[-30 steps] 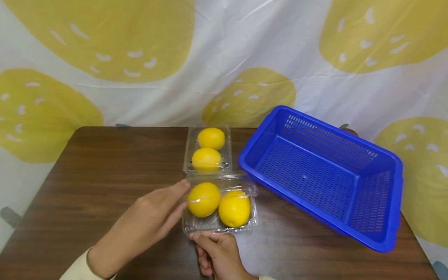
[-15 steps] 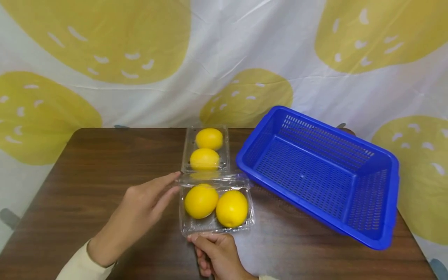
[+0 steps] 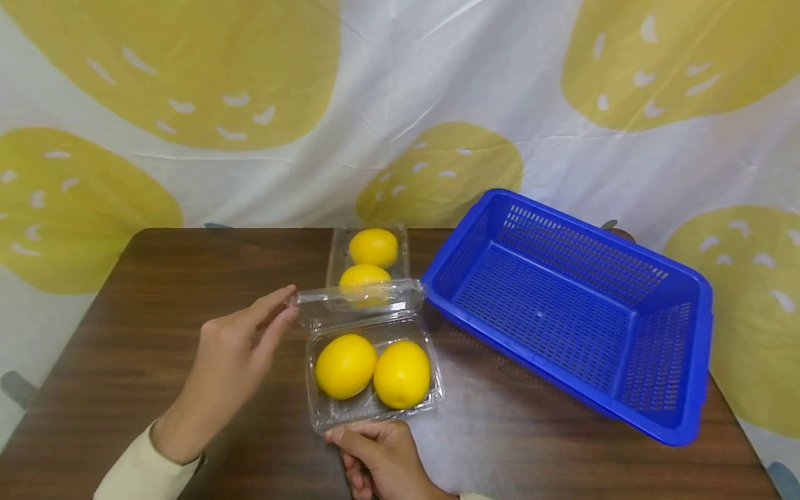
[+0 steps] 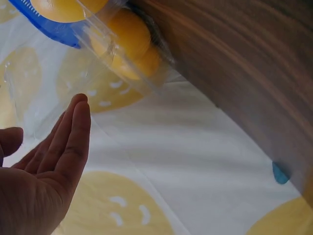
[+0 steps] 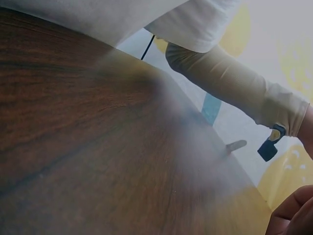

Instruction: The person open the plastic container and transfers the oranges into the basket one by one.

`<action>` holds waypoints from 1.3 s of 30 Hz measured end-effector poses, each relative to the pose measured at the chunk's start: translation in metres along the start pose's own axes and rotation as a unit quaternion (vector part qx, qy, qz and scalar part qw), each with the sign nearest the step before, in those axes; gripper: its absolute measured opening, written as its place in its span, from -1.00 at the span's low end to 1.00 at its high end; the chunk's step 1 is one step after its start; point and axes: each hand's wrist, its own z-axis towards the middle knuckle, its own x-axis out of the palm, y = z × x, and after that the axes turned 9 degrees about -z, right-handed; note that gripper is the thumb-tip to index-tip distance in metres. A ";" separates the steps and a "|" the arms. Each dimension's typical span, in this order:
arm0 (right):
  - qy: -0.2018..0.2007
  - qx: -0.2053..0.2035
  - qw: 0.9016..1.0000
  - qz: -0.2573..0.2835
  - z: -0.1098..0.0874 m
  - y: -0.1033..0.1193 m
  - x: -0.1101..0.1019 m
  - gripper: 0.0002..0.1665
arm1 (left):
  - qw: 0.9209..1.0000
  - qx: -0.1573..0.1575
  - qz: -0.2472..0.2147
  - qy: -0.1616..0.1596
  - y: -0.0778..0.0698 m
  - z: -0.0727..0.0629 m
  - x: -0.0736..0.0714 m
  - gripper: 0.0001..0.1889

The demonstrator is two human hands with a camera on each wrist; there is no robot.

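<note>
A clear plastic clamshell box (image 3: 375,414) with two lemons, one on the left (image 3: 346,366) and one on the right (image 3: 402,374), lies on the table in the head view. Its hinged lid (image 3: 362,297) is tilted up at the back. My left hand (image 3: 225,361) is at the lid's left corner, the corner lying between fingertips and thumb. In the left wrist view its fingers (image 4: 73,142) are straight, the thumb apart from them. My right hand (image 3: 382,455) pinches the box's near left edge between thumb and curled fingers; the right wrist view shows only part of it.
Behind the raised lid stands a second clear box (image 3: 403,253) with two lemons. A blue perforated basket (image 3: 544,316) sits at an angle on the right. The brown table (image 3: 206,278) ends against a lemon-patterned cloth (image 3: 262,187).
The lid has swung up and back from over the lemons, my left hand moving left and slightly up with it. The box has shifted a little left with my right hand at its edge.
</note>
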 end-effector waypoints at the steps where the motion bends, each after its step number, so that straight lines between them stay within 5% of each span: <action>1: -0.001 0.000 1.000 -0.003 0.000 0.000 0.000 -0.61 | 1.000 -0.009 0.001 -0.004 0.001 0.000 0.000 -0.62; 14: 0.007 -0.008 0.999 -0.031 -0.002 0.001 0.004 -0.67 | 0.991 -0.118 -0.049 -0.031 0.011 0.002 0.002 -0.80; 26: 0.020 -0.022 0.999 -0.037 -0.001 -0.001 0.005 -0.67 | 0.956 -0.250 -0.151 -0.020 0.026 0.010 0.008 -0.77; 32: 0.012 -0.020 0.999 -0.036 -0.001 -0.002 0.005 -0.68 | 0.947 -0.266 -0.177 -0.018 0.033 0.011 0.013 -0.72; 39: 0.007 -0.017 0.999 -0.038 0.000 -0.004 0.005 -0.67 | 0.956 -0.240 -0.167 -0.016 0.029 0.002 0.015 -0.70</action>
